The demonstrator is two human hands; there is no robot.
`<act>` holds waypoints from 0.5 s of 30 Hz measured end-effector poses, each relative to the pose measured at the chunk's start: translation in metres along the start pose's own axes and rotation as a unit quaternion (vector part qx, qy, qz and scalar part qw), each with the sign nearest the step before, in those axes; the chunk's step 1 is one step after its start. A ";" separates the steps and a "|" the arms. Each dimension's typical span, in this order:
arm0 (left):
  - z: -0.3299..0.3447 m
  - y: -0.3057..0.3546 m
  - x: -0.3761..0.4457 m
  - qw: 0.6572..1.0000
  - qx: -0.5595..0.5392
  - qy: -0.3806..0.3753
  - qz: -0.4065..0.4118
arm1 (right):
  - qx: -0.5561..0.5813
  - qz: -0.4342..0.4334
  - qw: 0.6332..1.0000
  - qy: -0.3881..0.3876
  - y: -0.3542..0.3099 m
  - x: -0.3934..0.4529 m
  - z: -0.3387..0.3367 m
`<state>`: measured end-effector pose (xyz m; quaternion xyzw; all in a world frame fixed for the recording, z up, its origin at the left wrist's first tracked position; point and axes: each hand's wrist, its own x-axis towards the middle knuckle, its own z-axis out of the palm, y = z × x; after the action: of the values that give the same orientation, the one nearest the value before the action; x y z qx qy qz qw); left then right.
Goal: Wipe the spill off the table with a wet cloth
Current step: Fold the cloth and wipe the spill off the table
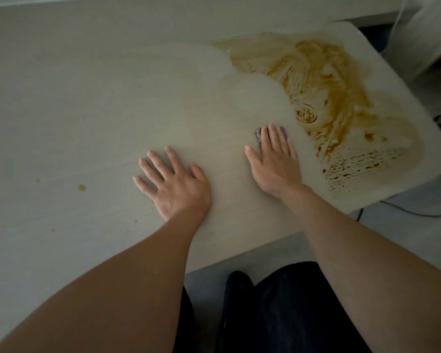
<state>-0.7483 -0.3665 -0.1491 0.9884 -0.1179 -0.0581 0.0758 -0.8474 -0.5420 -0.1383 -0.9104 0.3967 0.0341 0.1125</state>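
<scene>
The pale table [87, 98] is carrying a wide brown spill [323, 90] smearing across its far right corner, a small brown drop [81, 187] sitting well to the left, and a purple cloth [259, 136] lying flat beside the smear.

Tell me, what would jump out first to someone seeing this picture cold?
The big brown smeared spill over the far right part of the pale table grabs the eye first. Just short of it, the right hand presses flat on a small purple cloth, while the left hand lies spread on the table nearby. One small brown drop sits alone far to the left.
</scene>
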 end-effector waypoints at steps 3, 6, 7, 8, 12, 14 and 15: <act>0.002 0.001 0.001 1.000 -0.005 0.005 0.000 | -0.005 0.025 1.000 0.002 0.004 0.025 -0.006; 0.004 0.002 0.000 1.000 -0.003 0.016 0.003 | -0.002 0.046 0.999 0.008 0.009 0.054 -0.012; 0.005 0.001 0.000 1.000 -0.002 0.017 0.002 | 0.001 0.055 0.998 0.010 0.008 0.062 -0.012; 0.005 0.001 0.000 1.000 -0.001 0.019 0.000 | 0.005 0.065 0.998 0.010 0.004 0.070 -0.012; 0.005 0.000 -0.002 1.000 -0.008 0.012 0.000 | 0.021 0.059 0.998 -0.016 -0.029 0.084 -0.013; 0.004 0.001 -0.002 1.000 -0.010 0.011 0.002 | 0.017 0.009 0.999 -0.031 -0.049 0.081 -0.012; 0.004 0.000 -0.001 1.000 -0.011 0.010 0.002 | 0.012 -0.016 0.999 -0.033 -0.056 0.075 -0.009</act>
<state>-0.7502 -0.3671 -0.1530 0.9879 -0.1179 -0.0491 0.0881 -0.7554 -0.5605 -0.1311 -0.9135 0.3786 0.0578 0.1371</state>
